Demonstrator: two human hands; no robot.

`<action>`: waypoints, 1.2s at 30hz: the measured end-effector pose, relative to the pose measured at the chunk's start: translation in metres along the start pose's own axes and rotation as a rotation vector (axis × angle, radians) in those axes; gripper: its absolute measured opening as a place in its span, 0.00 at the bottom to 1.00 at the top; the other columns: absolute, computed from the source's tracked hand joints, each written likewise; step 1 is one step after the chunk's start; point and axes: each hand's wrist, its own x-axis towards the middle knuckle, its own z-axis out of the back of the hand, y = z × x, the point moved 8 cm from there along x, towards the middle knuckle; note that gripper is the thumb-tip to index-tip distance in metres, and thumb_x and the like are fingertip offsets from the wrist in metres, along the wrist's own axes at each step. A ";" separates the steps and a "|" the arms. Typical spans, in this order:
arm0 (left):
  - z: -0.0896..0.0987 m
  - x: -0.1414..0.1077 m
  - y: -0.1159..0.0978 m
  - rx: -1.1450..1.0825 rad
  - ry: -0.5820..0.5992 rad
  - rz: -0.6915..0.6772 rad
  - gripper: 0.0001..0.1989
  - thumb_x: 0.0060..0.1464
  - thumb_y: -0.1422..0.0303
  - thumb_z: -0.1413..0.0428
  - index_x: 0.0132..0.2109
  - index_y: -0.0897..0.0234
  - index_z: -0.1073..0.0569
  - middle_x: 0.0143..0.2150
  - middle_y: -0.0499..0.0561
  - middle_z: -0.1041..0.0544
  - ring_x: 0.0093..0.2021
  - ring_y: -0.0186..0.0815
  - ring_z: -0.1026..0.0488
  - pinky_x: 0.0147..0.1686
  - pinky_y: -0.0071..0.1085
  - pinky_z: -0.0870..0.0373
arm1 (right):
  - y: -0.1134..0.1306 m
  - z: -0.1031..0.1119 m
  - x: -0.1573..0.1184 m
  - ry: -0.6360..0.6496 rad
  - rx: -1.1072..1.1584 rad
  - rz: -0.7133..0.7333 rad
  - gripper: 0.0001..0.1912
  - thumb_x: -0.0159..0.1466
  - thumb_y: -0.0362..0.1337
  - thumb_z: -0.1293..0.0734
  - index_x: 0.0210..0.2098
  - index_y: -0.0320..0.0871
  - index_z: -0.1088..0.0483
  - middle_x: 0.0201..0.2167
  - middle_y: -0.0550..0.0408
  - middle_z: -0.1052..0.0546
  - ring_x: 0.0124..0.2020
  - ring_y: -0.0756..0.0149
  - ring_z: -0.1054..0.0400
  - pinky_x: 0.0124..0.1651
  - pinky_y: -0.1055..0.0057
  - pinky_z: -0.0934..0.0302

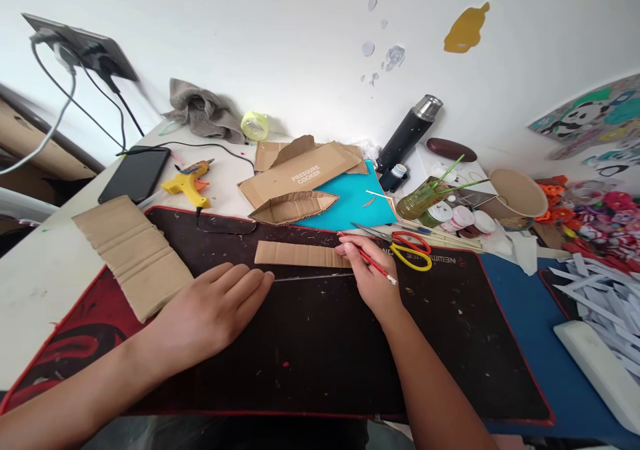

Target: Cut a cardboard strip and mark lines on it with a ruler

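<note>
My right hand [373, 273] is closed around a red pencil [370, 261], its white eraser end pointing down to the right. That hand rests over the right end of a narrow cardboard strip [295, 254] on the dark mat. Just below the cardboard runs a thin ruler-like strip [313, 277], seen as a narrow line between my hands. My left hand [215, 307] lies palm down with its fingers together at the strip's left end; its fingertips are partly hidden. A larger creased cardboard piece [133, 253] lies beyond my left wrist.
Behind the mat [300, 357] are a boat-shaped cardboard piece [295, 208], a yellow glue gun [187, 183] and a phone [135, 173]. Scissors [413, 249] lie right of my right hand. A black flask [407, 133], jars [460, 217] and paper strips [600, 297] stand or lie further right.
</note>
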 end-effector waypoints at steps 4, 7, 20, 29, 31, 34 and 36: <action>0.016 0.003 0.012 0.089 -0.110 0.026 0.18 0.74 0.77 0.51 0.63 0.60 0.26 0.45 0.51 0.19 0.43 0.43 0.22 0.44 0.41 0.25 | 0.001 0.001 0.001 -0.007 0.022 -0.015 0.16 0.76 0.53 0.31 0.49 0.50 0.17 0.43 0.50 0.11 0.45 0.51 0.15 0.50 0.56 0.20; 0.004 0.006 0.023 0.060 -0.064 0.053 0.19 0.75 0.76 0.52 0.65 0.58 0.26 0.46 0.52 0.19 0.43 0.43 0.22 0.43 0.40 0.25 | -0.002 0.001 0.002 -0.012 0.101 -0.064 0.19 0.75 0.56 0.30 0.47 0.49 0.17 0.42 0.48 0.11 0.44 0.51 0.15 0.49 0.56 0.19; -0.038 0.006 0.009 0.128 0.024 -0.022 0.18 0.73 0.78 0.53 0.60 0.68 0.21 0.52 0.60 0.18 0.52 0.46 0.22 0.49 0.39 0.26 | 0.012 0.005 0.000 -0.085 -0.038 0.060 0.15 0.77 0.49 0.32 0.47 0.47 0.17 0.39 0.51 0.11 0.42 0.54 0.14 0.49 0.60 0.19; -0.030 0.010 0.001 0.157 -0.028 -0.045 0.19 0.73 0.80 0.55 0.58 0.74 0.21 0.50 0.59 0.17 0.49 0.44 0.21 0.47 0.39 0.25 | 0.031 0.016 -0.010 -0.221 -0.078 0.183 0.11 0.78 0.43 0.32 0.47 0.47 0.17 0.36 0.52 0.12 0.36 0.56 0.14 0.43 0.60 0.18; -0.029 0.010 0.000 0.153 -0.039 -0.043 0.19 0.74 0.80 0.56 0.57 0.74 0.21 0.49 0.58 0.16 0.48 0.44 0.21 0.46 0.38 0.25 | 0.036 0.006 -0.010 -0.145 -0.058 0.214 0.10 0.78 0.40 0.32 0.47 0.48 0.17 0.35 0.53 0.12 0.35 0.58 0.15 0.41 0.63 0.18; -0.029 0.011 0.000 0.149 -0.031 -0.027 0.19 0.75 0.79 0.56 0.57 0.73 0.21 0.48 0.57 0.16 0.48 0.43 0.21 0.45 0.38 0.24 | 0.041 -0.005 -0.010 -0.068 -0.042 0.228 0.08 0.77 0.37 0.31 0.46 0.48 0.17 0.35 0.55 0.12 0.35 0.61 0.15 0.42 0.65 0.19; -0.029 0.012 0.001 0.145 -0.029 -0.025 0.19 0.75 0.79 0.56 0.57 0.73 0.21 0.48 0.58 0.16 0.48 0.43 0.20 0.45 0.38 0.24 | 0.039 -0.008 -0.009 -0.043 -0.021 0.199 0.08 0.77 0.38 0.30 0.45 0.48 0.17 0.35 0.54 0.11 0.35 0.61 0.15 0.43 0.65 0.20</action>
